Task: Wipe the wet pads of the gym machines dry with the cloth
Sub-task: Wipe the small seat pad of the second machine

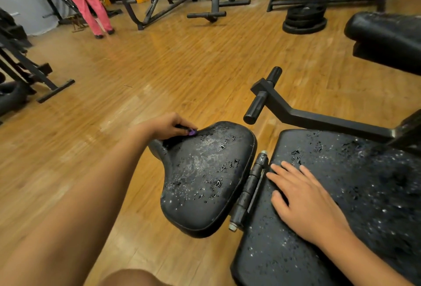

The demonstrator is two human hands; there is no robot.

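Pinching with curled left hand [163,127] a purple scrap [192,132], likely the cloth, at far edge of water-beaded seat pad [205,183]; pressing right hand [305,203] flat, fingers straight, on wet back pad [364,194]. Probably soft, light, limp: best bunched in palm.

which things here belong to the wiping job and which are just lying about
Job: wet seat pad, wet back pad, left hand pinching a purple scrap (perhaps the cloth), right hand flat on the back pad.
Lying about: stacked weight plates, black handle bar.
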